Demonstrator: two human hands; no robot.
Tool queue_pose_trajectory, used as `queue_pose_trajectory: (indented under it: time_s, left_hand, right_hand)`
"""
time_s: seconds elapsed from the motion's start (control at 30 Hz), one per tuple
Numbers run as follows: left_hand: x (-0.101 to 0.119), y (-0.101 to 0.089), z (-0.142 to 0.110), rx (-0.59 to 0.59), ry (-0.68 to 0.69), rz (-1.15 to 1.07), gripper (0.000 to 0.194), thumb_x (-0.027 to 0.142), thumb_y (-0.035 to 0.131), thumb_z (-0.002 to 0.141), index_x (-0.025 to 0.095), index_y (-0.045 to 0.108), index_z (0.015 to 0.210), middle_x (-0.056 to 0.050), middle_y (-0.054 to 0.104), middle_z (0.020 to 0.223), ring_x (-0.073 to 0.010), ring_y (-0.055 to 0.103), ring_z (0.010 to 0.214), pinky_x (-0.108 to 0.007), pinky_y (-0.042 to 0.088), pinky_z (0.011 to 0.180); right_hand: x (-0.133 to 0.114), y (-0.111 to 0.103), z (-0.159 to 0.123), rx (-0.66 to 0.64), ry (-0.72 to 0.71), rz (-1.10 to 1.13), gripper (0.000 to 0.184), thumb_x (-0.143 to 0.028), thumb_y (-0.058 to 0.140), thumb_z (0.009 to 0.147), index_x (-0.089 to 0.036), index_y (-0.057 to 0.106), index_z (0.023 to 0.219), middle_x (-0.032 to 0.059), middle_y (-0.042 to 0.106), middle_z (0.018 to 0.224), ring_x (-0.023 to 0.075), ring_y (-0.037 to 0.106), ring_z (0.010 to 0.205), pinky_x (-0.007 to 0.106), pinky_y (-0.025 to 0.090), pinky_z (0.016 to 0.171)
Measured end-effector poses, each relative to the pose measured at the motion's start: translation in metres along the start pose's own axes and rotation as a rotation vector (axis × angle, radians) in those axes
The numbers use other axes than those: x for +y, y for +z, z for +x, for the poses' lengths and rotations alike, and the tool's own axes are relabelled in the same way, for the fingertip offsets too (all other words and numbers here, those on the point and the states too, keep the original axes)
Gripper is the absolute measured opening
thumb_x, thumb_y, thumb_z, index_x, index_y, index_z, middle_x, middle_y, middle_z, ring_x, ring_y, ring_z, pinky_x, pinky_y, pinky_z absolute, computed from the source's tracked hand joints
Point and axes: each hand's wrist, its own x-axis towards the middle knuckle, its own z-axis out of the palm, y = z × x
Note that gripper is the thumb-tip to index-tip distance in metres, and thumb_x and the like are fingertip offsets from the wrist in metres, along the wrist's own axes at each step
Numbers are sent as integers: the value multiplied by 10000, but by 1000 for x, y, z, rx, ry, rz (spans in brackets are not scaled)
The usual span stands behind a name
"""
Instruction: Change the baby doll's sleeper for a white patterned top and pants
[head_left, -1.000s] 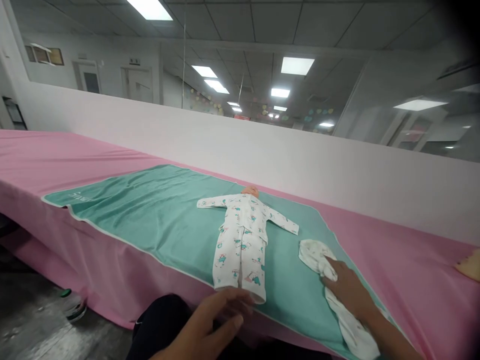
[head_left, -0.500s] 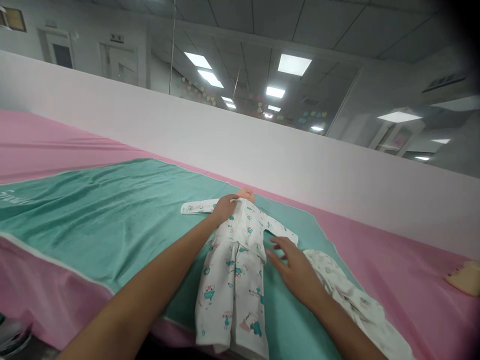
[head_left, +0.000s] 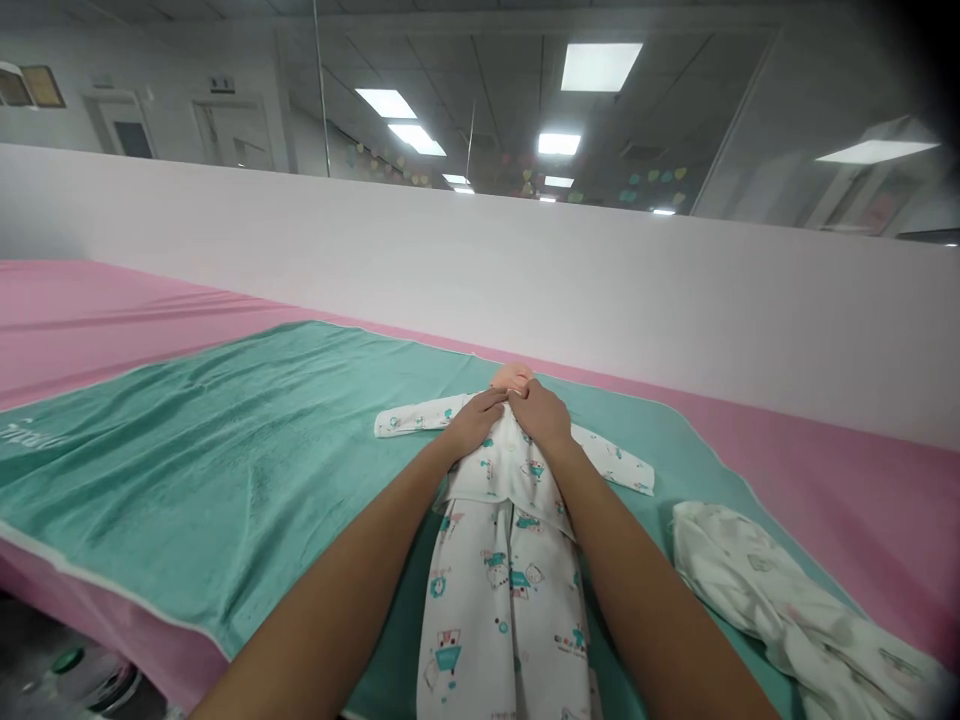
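Note:
A baby doll, its pinkish head [head_left: 512, 375] showing at the far end, lies on a green towel [head_left: 247, 470]. It is dressed in a white printed baby top [head_left: 491, 468] with both sleeves spread out sideways. White printed trousers [head_left: 476, 610] stretch from under the top's hem toward me. Both my left hand [head_left: 478, 420] and my right hand [head_left: 541, 412] are at the top's neckline, close together just below the head. Their fingers are pinched on the collar fabric, with the fingertips partly hidden.
Crumpled white printed cloth [head_left: 780, 590] lies to the right on the towel's edge. A pink sheet [head_left: 817, 480] covers the surface under the towel. Behind runs a low white wall [head_left: 450, 270] with glass above. A transparent container with a green part [head_left: 90, 675] stands low at the left.
My right hand has moved from beside the doll's waist up to the collar, closing on it. My left hand stays at the neckline. The camera view has tilted down and levelled.

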Motion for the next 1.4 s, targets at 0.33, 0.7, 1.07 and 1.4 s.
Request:
queue_pose_trajectory:
  time_s: [0.33,0.7,1.07,1.4]
  left_hand:
    - [-12,-1,-6,123,-217,-150,386,314,489,796,194,614,1141,-28,526,1297,-207,421,1241,-324,251,1085]
    - [-3,-2,-14,42,-74,-126,315,332,510,800,233,666,1056,-15,464,1355,-213,361,1284,-343,197,1105]
    - [9,-5,-19,-25,-29,-196,304,331,550,763,206,699,996,-59,478,1339,-251,351,1285,-369,232,1084]
    - [2,-5,-16,-36,67,-26,294,309,459,833,205,684,991,-50,497,1321,-228,362,1279,-334,257,1080]
  right_hand:
    - [17,8,8,84,0,229,231,-347,414,776,-204,453,599,5,566,664,150,466,616,260,285,556]
    - [21,3,-43,334,-58,260,273,-415,326,858,-210,435,714,-15,540,667,135,460,615,240,261,557]
    - [6,-11,-71,117,-232,35,262,-375,392,829,-199,441,642,-23,535,711,117,424,603,248,215,545]
    - [30,-9,-64,-6,-393,443,227,-303,401,777,-200,353,580,-44,392,584,121,387,600,237,268,561]
